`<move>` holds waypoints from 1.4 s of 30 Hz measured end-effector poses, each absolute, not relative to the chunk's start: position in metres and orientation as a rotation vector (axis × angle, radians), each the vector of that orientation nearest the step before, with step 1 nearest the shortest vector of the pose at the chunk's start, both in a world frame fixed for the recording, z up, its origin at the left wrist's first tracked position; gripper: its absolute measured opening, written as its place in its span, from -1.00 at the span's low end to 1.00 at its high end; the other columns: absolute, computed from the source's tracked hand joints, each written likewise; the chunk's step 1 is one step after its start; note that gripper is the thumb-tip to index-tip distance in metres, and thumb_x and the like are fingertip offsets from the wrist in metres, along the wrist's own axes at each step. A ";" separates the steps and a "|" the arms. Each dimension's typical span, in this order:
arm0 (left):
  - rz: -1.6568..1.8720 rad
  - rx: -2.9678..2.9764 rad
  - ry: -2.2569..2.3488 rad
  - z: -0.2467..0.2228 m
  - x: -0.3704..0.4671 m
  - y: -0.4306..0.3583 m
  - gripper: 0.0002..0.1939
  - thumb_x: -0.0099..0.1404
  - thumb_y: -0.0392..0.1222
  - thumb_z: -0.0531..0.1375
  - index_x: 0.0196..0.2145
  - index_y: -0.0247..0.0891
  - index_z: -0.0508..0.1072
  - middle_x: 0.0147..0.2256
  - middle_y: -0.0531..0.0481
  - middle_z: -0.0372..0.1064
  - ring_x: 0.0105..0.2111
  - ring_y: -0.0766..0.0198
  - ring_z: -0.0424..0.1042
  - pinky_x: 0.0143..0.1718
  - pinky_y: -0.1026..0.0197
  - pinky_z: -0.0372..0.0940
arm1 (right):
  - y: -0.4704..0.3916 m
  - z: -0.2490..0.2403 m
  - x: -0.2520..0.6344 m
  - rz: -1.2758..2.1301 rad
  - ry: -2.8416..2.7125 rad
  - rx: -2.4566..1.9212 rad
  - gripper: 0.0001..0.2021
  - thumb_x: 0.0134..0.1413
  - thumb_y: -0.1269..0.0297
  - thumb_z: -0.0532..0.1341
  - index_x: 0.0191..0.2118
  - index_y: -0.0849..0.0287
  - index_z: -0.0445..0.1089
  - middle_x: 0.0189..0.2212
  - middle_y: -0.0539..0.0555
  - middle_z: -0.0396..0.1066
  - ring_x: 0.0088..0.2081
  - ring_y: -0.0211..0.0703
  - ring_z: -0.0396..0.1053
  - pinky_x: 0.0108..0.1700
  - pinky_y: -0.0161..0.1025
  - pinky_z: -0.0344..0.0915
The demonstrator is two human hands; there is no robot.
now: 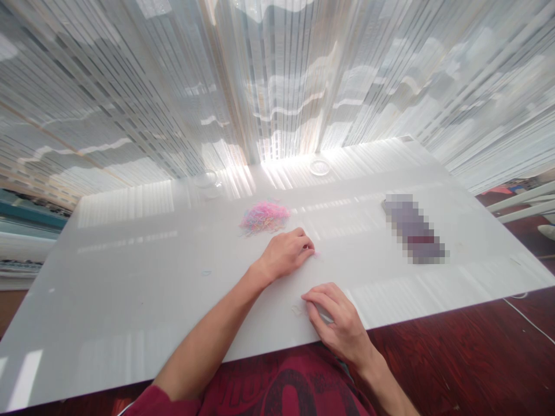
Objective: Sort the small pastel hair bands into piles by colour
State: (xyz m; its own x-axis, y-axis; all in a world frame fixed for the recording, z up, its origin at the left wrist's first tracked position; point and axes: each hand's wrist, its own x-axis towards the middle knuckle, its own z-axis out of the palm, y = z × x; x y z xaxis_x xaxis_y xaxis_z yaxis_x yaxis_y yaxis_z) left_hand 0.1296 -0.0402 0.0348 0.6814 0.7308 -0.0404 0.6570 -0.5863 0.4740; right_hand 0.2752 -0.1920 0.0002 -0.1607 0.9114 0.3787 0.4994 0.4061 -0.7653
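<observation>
A loose heap of small thin rubber bands (pixel 265 217), mostly pink with blue and yellowish ones, lies on the white table (pixel 130 294). Just in front and to the right of the heap is my left hand (pixel 286 254), palm down, its thumb and forefinger pinched together at a few pink rubber bands (pixel 317 255). My right hand (pixel 336 318) rests near the front edge, fingers curved, with a gap between thumb and forefinger and nothing visible there. Beside its fingertips lie a few pale rubber bands (pixel 297 310). One blue rubber band (pixel 206 273) lies apart on the left.
A blurred-out phone-shaped object (pixel 414 230) lies on the right of the table. Two clear round items, one a disc (pixel 319 167) and one a dish (pixel 208 180), are at the back by the sheer curtain (pixel 277 86). A white cable (pixel 531 323) crosses the dark red floor.
</observation>
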 end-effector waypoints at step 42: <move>0.503 2.022 1.506 0.033 -0.005 -0.124 -0.83 0.43 -0.17 0.19 -0.23 -0.13 0.61 -0.26 0.03 0.49 -0.38 0.30 0.40 -0.30 0.23 0.30 | -0.190 -0.002 0.271 0.518 -1.871 -1.241 -0.77 0.28 0.52 0.18 -0.06 0.06 0.42 -0.25 0.09 0.48 -0.20 -0.06 0.45 -0.16 -0.10 0.44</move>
State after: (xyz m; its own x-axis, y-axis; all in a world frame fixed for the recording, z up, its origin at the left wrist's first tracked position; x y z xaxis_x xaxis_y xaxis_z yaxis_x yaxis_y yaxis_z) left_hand -0.0053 -0.1242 0.0335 0.2978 0.9541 -0.0329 0.7424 -0.2098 0.6363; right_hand 0.2710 -0.1899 -0.0017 -0.1850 0.8971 0.4013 0.5629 0.4314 -0.7050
